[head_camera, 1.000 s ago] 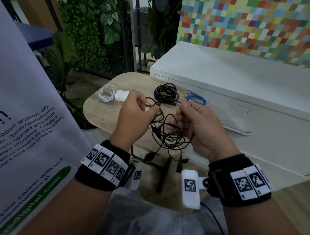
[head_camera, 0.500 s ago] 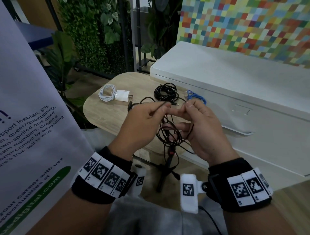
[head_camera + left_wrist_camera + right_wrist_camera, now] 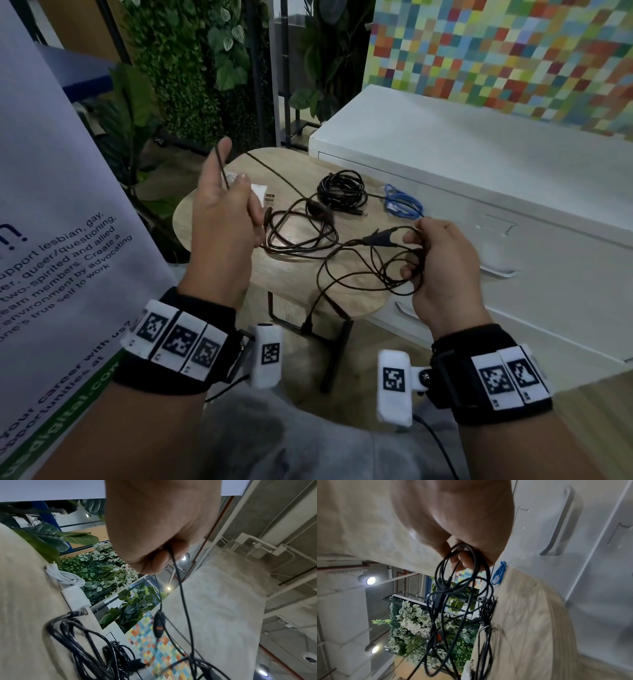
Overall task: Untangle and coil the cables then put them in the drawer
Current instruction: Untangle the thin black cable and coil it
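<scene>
A thin black tangled cable (image 3: 301, 236) stretches between my hands, part of it lying on the round wooden table (image 3: 284, 274). My left hand (image 3: 230, 171) is raised over the table's left side and pinches one strand (image 3: 171, 555); an inline piece with an orange mark (image 3: 159, 626) hangs below it. My right hand (image 3: 416, 246) is off the table's right edge, fingers curled round several loops (image 3: 464, 555) of the same cable. A plug end (image 3: 308, 325) dangles below the table edge. The white drawer cabinet (image 3: 479, 164) stands to the right, its drawers closed.
On the table's far side lie a coiled black cable (image 3: 342, 192) and a blue cable (image 3: 400, 205). A white charger (image 3: 260, 192) and a white coiled cable (image 3: 65, 577) sit behind my left hand. A banner (image 3: 68, 240) stands at the left, plants behind.
My hands have drawn apart. The left hand rose up and left, pulling a strand out; the right hand moved right with the loops. Part of the tangle now lies on the table.
</scene>
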